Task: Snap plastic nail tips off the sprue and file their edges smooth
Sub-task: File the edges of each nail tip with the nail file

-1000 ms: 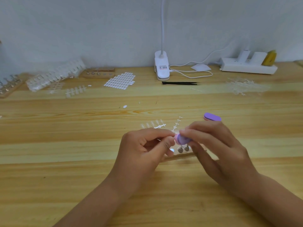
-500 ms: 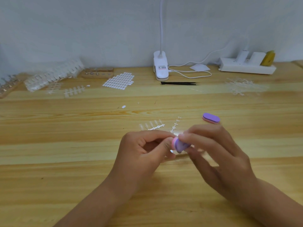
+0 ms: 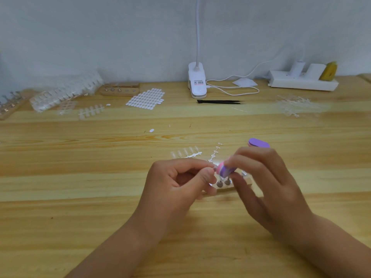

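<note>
Purple file [image 3: 224, 171] slants near-left to far-right in right hand [image 3: 269, 187].

On the table [image 3: 80, 177] the left hand [image 3: 176, 183] and right hand [image 3: 267, 183] were together near the front middle, a nail tip [image 3: 214, 167] in the left touching the file [image 3: 225, 170] in the right, above a holder block [image 3: 224, 187]. Just behind lay a sprue [image 3: 186, 154], a bare strip [image 3: 215, 152] right of it, then a second file [image 3: 259, 143]. At the back stood a lamp [image 3: 197, 83], tweezers [image 3: 218, 101] before it.
</note>
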Demonstrator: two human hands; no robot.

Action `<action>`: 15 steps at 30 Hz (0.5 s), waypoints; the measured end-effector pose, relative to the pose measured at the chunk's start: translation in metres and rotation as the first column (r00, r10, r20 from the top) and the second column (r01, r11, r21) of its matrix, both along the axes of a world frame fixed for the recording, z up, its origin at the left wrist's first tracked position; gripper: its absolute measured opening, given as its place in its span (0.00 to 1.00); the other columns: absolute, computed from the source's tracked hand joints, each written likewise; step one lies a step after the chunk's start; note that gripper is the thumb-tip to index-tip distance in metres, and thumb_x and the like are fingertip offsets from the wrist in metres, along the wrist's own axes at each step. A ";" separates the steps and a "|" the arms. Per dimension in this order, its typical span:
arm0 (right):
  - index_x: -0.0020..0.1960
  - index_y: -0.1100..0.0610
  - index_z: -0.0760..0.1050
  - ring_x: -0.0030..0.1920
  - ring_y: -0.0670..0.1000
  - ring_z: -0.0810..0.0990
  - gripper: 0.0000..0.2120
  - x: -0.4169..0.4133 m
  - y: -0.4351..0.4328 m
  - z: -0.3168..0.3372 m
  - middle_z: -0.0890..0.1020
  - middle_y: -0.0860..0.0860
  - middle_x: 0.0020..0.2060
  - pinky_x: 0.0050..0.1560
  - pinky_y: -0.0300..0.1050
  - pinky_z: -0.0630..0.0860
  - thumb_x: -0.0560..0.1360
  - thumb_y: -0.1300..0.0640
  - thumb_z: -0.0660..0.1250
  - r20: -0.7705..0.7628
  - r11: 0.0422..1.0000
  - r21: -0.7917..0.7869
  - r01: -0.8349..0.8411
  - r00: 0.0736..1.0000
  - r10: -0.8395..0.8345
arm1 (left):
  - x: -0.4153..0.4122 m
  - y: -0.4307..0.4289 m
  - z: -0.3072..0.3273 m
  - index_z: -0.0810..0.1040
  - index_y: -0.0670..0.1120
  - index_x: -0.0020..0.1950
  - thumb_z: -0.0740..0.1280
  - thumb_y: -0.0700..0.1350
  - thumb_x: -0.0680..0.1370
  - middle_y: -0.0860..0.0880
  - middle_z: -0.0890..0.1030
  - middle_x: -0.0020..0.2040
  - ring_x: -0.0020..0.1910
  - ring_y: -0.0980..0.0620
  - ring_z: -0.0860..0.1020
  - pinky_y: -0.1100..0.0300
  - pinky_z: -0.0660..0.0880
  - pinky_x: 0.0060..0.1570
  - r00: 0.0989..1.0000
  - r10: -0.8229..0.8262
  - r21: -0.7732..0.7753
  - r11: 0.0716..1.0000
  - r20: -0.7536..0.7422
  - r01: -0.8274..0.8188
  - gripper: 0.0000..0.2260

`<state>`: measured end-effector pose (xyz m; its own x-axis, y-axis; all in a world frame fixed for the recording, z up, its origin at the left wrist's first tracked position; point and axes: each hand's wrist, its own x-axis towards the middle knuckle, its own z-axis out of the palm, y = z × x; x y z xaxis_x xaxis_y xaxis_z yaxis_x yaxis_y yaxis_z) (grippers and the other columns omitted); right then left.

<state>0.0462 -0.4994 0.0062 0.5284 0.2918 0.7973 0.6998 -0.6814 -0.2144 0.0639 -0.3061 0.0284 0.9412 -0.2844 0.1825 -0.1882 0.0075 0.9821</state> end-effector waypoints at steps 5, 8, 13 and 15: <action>0.62 0.58 0.74 0.56 0.48 0.77 0.15 -0.006 0.006 -0.001 0.77 0.53 0.53 0.61 0.38 0.70 0.78 0.69 0.66 0.044 0.999 0.022 -0.037 0.998 0.036 | 0.000 -0.001 0.001 0.86 0.46 0.45 0.72 0.44 0.73 0.46 0.85 0.36 0.34 0.48 0.84 0.62 0.76 0.31 0.999 -0.021 -0.021 1.000 -0.026 0.020 0.05; 0.61 0.58 0.73 0.55 0.50 0.77 0.16 -0.004 0.003 0.000 0.78 0.54 0.52 0.62 0.41 0.71 0.76 0.71 0.66 0.039 1.000 -0.018 -0.016 0.999 0.017 | -0.002 -0.002 0.003 0.86 0.45 0.45 0.72 0.44 0.73 0.45 0.85 0.36 0.33 0.47 0.84 0.61 0.76 0.30 0.999 -0.042 -0.058 0.998 -0.035 0.040 0.04; 0.63 0.58 0.72 0.59 0.47 0.76 0.13 -0.002 -0.001 0.002 0.79 0.53 0.51 0.61 0.48 0.74 0.79 0.67 0.63 0.021 0.998 0.068 0.015 1.000 -0.017 | -0.002 -0.003 0.002 0.85 0.40 0.45 0.70 0.41 0.74 0.42 0.84 0.35 0.32 0.45 0.83 0.59 0.76 0.30 0.993 -0.062 -0.114 0.992 -0.101 0.050 0.06; 0.63 0.59 0.72 0.57 0.49 0.76 0.14 -0.008 0.005 0.001 0.77 0.54 0.53 0.62 0.41 0.71 0.79 0.68 0.64 0.052 0.999 0.026 -0.038 0.998 0.037 | -0.003 -0.004 0.003 0.85 0.40 0.45 0.70 0.43 0.75 0.42 0.84 0.36 0.32 0.45 0.83 0.59 0.76 0.30 0.992 -0.098 -0.090 0.992 -0.075 0.091 0.06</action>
